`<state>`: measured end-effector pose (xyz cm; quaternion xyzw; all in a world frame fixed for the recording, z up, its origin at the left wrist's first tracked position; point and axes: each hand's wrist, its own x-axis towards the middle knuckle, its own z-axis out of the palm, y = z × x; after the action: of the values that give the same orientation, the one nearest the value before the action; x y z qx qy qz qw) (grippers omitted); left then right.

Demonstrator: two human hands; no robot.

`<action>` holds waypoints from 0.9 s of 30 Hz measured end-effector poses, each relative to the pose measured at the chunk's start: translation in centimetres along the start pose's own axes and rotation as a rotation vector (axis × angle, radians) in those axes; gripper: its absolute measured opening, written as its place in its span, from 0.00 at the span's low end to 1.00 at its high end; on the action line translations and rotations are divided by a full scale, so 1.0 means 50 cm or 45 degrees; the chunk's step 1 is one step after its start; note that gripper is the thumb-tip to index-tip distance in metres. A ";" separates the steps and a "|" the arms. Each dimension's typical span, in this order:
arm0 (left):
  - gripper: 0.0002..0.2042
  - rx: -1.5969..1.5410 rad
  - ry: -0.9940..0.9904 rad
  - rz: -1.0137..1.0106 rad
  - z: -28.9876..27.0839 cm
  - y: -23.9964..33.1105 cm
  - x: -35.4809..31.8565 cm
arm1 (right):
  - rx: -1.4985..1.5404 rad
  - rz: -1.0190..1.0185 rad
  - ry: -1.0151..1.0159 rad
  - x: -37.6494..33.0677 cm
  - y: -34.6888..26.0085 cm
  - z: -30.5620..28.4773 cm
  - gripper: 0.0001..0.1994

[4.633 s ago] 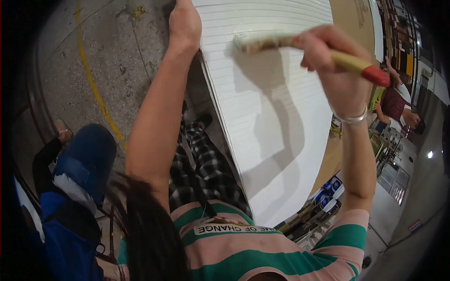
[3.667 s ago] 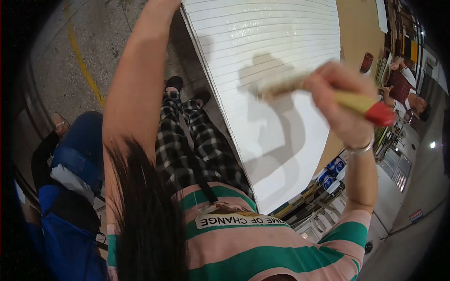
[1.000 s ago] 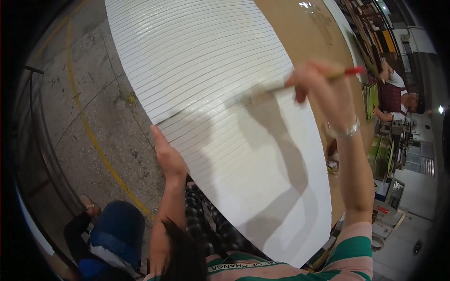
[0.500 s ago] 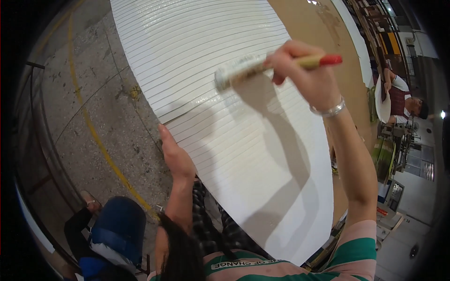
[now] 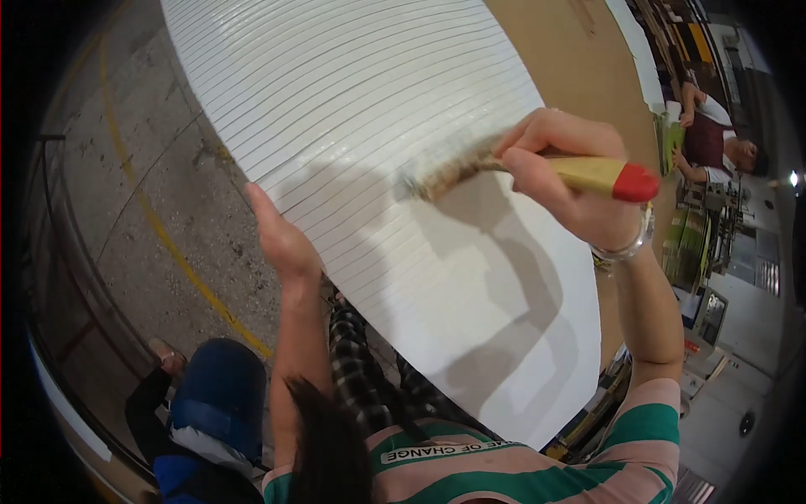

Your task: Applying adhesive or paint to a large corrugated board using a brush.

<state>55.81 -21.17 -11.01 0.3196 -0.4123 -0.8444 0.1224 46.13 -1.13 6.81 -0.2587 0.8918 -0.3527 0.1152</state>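
My right hand [image 5: 571,168] is closed round the pale wooden handle of a wide flat paintbrush [image 5: 600,174] with a red end. Its wet bristles, smeared with something whitish, touch a broad layer of overlapping white sheets [image 5: 336,92]. The sheets' edges form many thin parallel lines across the surface, and part of it shines wet. At the left edge of the sheets rests my left hand [image 5: 288,244], with one digit stretched along the edge. Its other fingers are mostly hidden. A shadow of my right arm and the brush falls over the near sheets.
Brown board [image 5: 579,67] lies beyond the sheets on the right. A blue drum [image 5: 220,395] stands on the floor at lower left, next to another person's foot [image 5: 168,357]. At far right a person [image 5: 714,139] works near machines and green material [image 5: 684,239].
My right hand has moved the brush toward me and slightly right over the sheets. My left hand stays at their left edge. The person at right has lost the white piece from their hands.
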 end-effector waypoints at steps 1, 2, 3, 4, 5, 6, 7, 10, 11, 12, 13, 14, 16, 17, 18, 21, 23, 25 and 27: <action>0.30 0.011 -0.061 0.066 -0.026 0.001 0.007 | 0.062 -0.105 0.136 -0.006 0.005 0.004 0.10; 0.29 0.023 -0.122 0.133 -0.041 0.005 0.008 | 0.058 -0.115 0.153 -0.023 0.008 -0.002 0.10; 0.29 0.011 -0.139 0.145 -0.037 0.007 0.009 | 0.026 0.013 -0.127 -0.048 0.020 -0.019 0.09; 0.30 -0.017 -0.067 0.106 -0.029 0.011 -0.001 | -0.006 0.161 -0.410 -0.072 0.029 -0.040 0.08; 0.30 -0.041 0.008 0.067 -0.022 0.009 -0.004 | 0.019 0.225 -0.378 -0.078 0.027 -0.061 0.06; 0.30 -0.039 -0.007 0.057 -0.018 0.004 -0.006 | 0.017 0.238 -0.367 -0.075 0.029 -0.072 0.06; 0.30 0.053 -0.004 0.125 -0.018 0.001 -0.004 | 0.063 0.178 -0.197 -0.056 0.036 -0.084 0.05; 0.29 0.213 -0.036 0.289 -0.051 0.005 0.011 | 0.356 0.026 0.145 0.039 0.068 -0.076 0.06; 0.29 0.259 -0.066 0.371 -0.052 -0.013 0.014 | 0.331 0.050 0.160 0.051 0.085 -0.084 0.06; 0.29 0.262 -0.081 0.354 -0.047 -0.015 0.012 | 0.322 0.070 0.119 0.064 0.106 -0.085 0.06; 0.29 0.263 -0.041 0.330 -0.039 -0.008 0.009 | 0.310 0.091 0.078 0.064 0.120 -0.087 0.07; 0.30 0.262 -0.001 0.305 -0.031 -0.005 0.010 | 0.302 0.110 0.087 0.035 0.133 -0.096 0.07; 0.30 0.164 0.130 0.201 -0.031 0.004 0.009 | 0.271 0.395 -0.182 -0.048 0.150 -0.114 0.10; 0.31 0.218 0.149 0.186 -0.024 0.017 -0.001 | 0.279 0.401 -0.187 -0.071 0.143 -0.124 0.10; 0.31 0.265 0.164 0.178 -0.020 0.024 -0.005 | 0.300 0.404 -0.197 -0.087 0.131 -0.134 0.10; 0.32 0.223 0.170 0.182 -0.017 0.016 0.000 | 0.278 0.328 -0.089 -0.046 0.104 -0.146 0.10; 0.32 0.234 0.104 0.212 -0.012 0.008 0.001 | 0.313 0.141 0.071 0.005 0.126 -0.134 0.10; 0.32 0.264 0.065 0.245 -0.021 0.007 0.001 | 0.370 0.237 0.030 -0.003 0.137 -0.122 0.09; 0.31 0.319 0.245 0.274 -0.033 0.024 -0.003 | 0.475 0.440 -0.061 -0.025 0.139 -0.113 0.09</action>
<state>56.90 -22.89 -10.78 0.3656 -0.5325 -0.7339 0.2101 42.36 7.06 6.15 -0.0848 0.8394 -0.4799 0.2406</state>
